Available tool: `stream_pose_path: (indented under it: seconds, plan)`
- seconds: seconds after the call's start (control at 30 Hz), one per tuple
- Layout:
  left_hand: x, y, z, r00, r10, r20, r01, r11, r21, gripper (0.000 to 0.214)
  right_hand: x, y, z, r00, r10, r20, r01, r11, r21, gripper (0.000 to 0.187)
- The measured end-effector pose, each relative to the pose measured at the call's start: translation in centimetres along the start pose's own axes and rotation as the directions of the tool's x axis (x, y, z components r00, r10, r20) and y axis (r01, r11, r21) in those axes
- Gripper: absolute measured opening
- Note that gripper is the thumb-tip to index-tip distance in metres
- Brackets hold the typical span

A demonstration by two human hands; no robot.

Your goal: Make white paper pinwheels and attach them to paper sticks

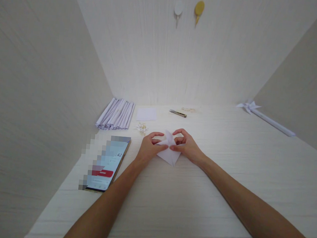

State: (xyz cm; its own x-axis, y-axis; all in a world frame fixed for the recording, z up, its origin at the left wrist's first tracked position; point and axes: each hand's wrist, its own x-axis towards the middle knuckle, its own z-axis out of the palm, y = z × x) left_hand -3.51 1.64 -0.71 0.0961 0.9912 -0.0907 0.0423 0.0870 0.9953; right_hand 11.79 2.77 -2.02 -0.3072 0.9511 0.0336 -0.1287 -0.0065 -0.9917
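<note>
A small folded white paper (169, 156) is between my hands, just above or on the white table; I cannot tell which. My left hand (152, 147) pinches its left side, thumb on the near face and fingers behind. On the right side my right hand (185, 145) grips it likewise, and the two thumb tips almost meet at its middle. One pointed flap (169, 136) stands up between the fingers. Beyond my left hand lies a little heap of small white and yellowish bits (142, 128). Thread snips (178, 113) rest farther back.
Rolled white paper sticks (116, 114) lie in a stack at the back left, beside a flat paper sheet (146, 114). A phone (107, 163) with a lit screen is left of my forearm. At right lies a paper pinwheel (248, 106) on a stick (273, 122). Walls enclose the table.
</note>
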Motion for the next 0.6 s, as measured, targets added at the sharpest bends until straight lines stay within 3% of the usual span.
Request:
stream_pose_path:
  seconds: [0.43,0.6]
  plan:
    - [-0.23,0.26,0.39,0.997,-0.035,-0.073,0.034,0.999,-0.008,0.044,-0.07,0.04,0.06,1.0,-0.025,-0.012,0.024,0.998,-0.051,0.041]
    - [-0.07,0.15,0.41,0.99,-0.049,-0.132,0.046,0.999,-0.027,0.044,-0.26,-0.13,0.41,0.996,-0.018,-0.085,0.009,0.995,-0.103,0.043]
